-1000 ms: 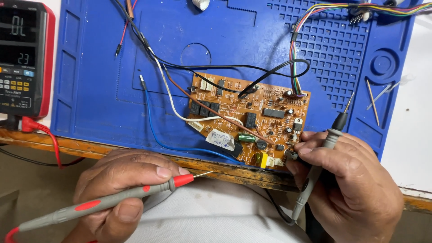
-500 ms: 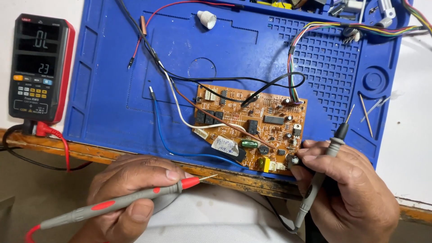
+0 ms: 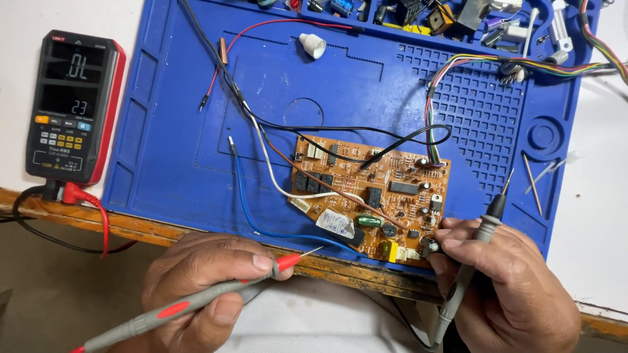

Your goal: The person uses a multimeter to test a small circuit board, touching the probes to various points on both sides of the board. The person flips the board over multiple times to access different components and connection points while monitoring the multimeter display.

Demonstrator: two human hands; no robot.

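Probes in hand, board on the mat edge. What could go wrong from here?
1. The black probe rests loosely in the right hand, tip up off the circuit board; it might slip onto crowded parts.
2. The red probe in the left hand has a bare tip near the blue wire, so a stray touch seems possible.
3. The board overhangs the blue mat edge and may shift.

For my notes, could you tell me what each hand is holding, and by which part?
Left hand: red-tipped probe, gripped along its grey shaft. Right hand: black probe, held mid-shaft.
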